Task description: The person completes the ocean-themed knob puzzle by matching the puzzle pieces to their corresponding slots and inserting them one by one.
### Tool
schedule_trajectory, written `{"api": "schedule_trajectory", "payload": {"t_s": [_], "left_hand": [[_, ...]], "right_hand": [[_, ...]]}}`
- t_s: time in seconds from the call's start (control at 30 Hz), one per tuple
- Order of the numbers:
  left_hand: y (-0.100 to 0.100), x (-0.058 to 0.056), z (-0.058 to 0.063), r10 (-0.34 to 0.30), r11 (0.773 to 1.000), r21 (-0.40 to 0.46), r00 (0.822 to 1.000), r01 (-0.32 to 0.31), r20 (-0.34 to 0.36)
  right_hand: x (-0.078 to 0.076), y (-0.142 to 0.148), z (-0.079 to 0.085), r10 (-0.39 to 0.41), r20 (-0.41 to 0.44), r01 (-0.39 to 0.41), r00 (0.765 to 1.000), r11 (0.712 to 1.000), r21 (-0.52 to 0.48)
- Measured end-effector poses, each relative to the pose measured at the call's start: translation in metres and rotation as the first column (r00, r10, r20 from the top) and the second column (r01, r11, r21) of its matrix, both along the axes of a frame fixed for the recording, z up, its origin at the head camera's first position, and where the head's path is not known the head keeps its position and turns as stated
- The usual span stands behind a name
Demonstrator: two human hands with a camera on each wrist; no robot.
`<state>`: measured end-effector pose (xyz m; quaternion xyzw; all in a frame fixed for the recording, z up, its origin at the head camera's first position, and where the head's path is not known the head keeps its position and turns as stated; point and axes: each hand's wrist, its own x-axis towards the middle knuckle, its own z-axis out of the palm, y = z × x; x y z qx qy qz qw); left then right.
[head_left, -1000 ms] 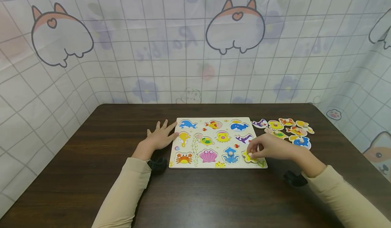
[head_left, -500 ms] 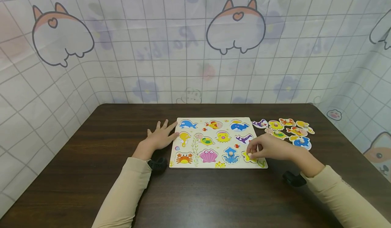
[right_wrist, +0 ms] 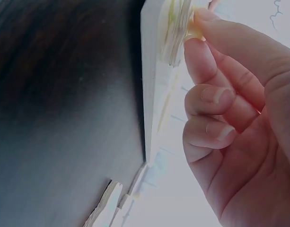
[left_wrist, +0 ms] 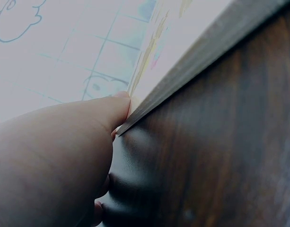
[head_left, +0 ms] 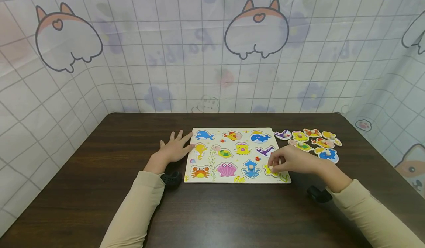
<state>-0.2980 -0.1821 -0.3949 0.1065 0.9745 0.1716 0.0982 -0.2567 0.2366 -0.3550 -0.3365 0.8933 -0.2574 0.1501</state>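
Observation:
A sea-animal peg puzzle board lies flat on the dark table. My left hand is spread on the table at its left side, thumb and index finger touching the edge; the left wrist view shows the thumb against the board's corner. At the lower right of the board, my right hand pinches the small knob of a yellow star-shaped puzzle piece. Seen from the right wrist, that piece is at the board's surface, partly behind the fingertips. Left of it, a blue squid piece with a knob sits in its slot.
Several loose knobbed pieces lie right of the board, among them a purple one, a crab, a turtle and a blue whale. A patterned cloth hangs behind the table.
The yellow piece has shifted very slightly and lies more evenly in its outline. The right hand keeps its pinch almost in place; the left hand has not moved.

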Motion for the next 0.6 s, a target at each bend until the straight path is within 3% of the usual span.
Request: {"api": "schedule_trajectory", "payload": {"t_s": [0.6], "left_hand": [[0.0001, -0.0001, -0.0006, 0.006, 1.0, -0.001, 1.0, -0.006, -0.011]], "right_hand": [[-0.0024, 0.0008, -0.0035, -0.011, 0.014, 0.011, 1.0, 1.0, 0.019]]}}
